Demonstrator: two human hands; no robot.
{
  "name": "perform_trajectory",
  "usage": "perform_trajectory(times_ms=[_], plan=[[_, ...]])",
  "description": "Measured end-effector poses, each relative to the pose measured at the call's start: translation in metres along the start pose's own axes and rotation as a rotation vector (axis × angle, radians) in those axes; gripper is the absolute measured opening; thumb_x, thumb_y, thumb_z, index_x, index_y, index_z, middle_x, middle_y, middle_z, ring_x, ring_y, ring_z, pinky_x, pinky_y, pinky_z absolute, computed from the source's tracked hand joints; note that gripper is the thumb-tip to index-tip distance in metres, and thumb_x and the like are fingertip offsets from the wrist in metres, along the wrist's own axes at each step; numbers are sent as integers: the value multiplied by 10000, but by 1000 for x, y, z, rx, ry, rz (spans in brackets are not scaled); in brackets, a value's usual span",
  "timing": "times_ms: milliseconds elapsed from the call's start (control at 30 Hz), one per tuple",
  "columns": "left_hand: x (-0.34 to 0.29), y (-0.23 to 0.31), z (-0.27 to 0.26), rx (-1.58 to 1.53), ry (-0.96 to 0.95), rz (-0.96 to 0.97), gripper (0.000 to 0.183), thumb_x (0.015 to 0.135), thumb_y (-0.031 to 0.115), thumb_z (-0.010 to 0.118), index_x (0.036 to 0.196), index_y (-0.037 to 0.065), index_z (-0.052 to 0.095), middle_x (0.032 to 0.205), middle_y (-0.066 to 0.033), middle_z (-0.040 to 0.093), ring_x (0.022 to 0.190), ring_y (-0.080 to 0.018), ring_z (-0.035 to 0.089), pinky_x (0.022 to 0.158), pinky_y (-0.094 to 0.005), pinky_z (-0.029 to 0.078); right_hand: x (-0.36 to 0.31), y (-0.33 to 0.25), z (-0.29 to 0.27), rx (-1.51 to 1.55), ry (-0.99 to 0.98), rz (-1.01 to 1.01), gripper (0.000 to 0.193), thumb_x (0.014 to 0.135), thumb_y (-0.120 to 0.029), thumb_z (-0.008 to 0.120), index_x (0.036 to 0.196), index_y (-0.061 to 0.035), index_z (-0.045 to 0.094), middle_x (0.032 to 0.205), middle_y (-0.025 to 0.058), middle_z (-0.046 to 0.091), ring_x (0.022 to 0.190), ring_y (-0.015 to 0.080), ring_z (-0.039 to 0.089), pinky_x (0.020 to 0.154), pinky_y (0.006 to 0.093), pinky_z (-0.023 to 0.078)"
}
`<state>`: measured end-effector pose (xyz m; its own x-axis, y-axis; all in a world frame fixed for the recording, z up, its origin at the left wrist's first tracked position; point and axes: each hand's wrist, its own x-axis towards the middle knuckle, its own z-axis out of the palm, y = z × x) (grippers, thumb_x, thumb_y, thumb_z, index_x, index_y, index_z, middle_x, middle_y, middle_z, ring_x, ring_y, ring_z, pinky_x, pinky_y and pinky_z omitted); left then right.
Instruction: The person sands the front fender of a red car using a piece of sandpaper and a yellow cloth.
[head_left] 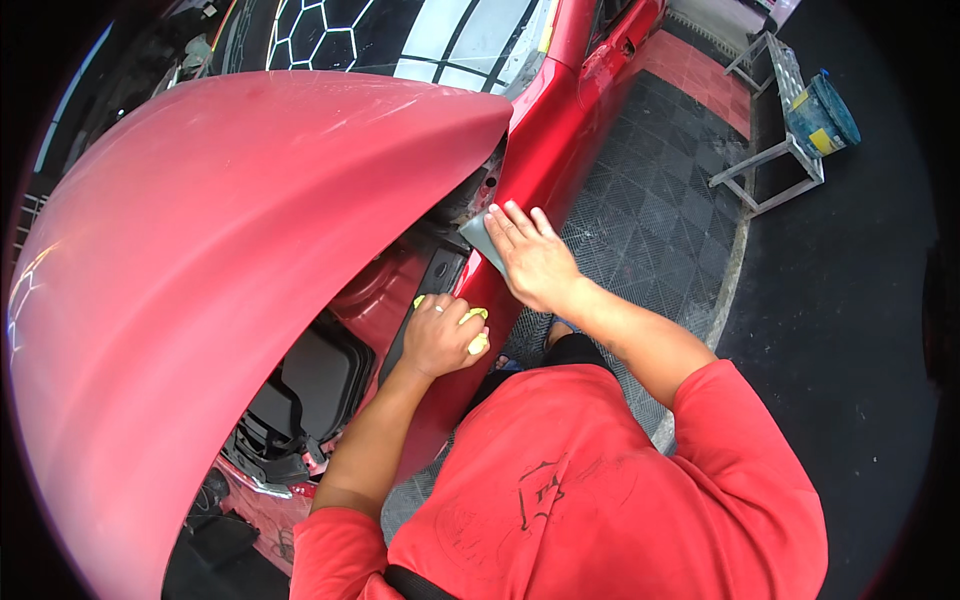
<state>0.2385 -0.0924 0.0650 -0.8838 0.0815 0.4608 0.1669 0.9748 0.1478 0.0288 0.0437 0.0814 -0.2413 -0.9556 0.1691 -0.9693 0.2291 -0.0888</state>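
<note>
In the head view, a yellow cloth (479,343) is bunched up and squeezed in the closed grip of the left hand (437,335), by the red fender (450,397). A grey sheet (482,238) is covered partly by the right hand (535,262), whose grip is spread flat. Both hands are placed beside the red hood (220,250).

Colour check: reds over dark grey

Hood (250,220): red, hazy pink sheen. Front fender (543,160): deeper glossy red. Windshield (378,42): black, white hexagon outlines. Sheet (478,236): grey. Cloth (479,344): yellow. T-shirt (610,490): red, black front graphic. Floor tiles (640,190): dark grey, fine grid. Far tile patch (700,82): red. Bench (787,152): pale grey. Bucket (826,108): blue, yellow patches. Shorts (580,350): black.
</note>
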Motion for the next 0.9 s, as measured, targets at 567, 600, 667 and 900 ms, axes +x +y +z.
perform_trajectory(times_ms=[567, 600, 667, 900], plan=[[8, 5, -1, 16, -11, 3, 206, 799, 312, 846, 884, 175, 719, 840, -47, 567, 803, -265, 603, 722, -440, 469, 16, 8, 53, 363, 242, 424, 658, 1113, -225, 531, 1692, 22, 343, 1767, 241, 343, 1661, 421, 278, 1320, 603, 256], [6, 3, -1, 20, -22, 2, 203, 800, 309, 844, 887, 174, 721, 839, -48, 566, 802, -265, 601, 720, -440, 467, 10, -13, 56, 313, 184, 395, 714, 1103, -262, 552, 1704, 32, 304, 1775, 235, 331, 1676, 411, 244, 1326, 621, 220], [3, 2, -1, 46, -40, 0, 195, 797, 303, 843, 859, 171, 714, 834, -47, 561, 789, -266, 599, 721, -436, 469, 16, -25, 51, 314, 188, 409, 728, 1113, -304, 546, 1709, 28, 291, 1777, 234, 325, 1674, 404, 253, 1332, 621, 198], [10, 5, -1, 38, -33, 9, 202, 747, 267, 876, 842, 164, 730, 821, -50, 552, 784, -281, 586, 709, -445, 448, 21, -6, 58, 354, 278, 307, 724, 1141, -334, 514, 1704, 51, 271, 1776, 254, 310, 1670, 389, 264, 1330, 626, 195]])
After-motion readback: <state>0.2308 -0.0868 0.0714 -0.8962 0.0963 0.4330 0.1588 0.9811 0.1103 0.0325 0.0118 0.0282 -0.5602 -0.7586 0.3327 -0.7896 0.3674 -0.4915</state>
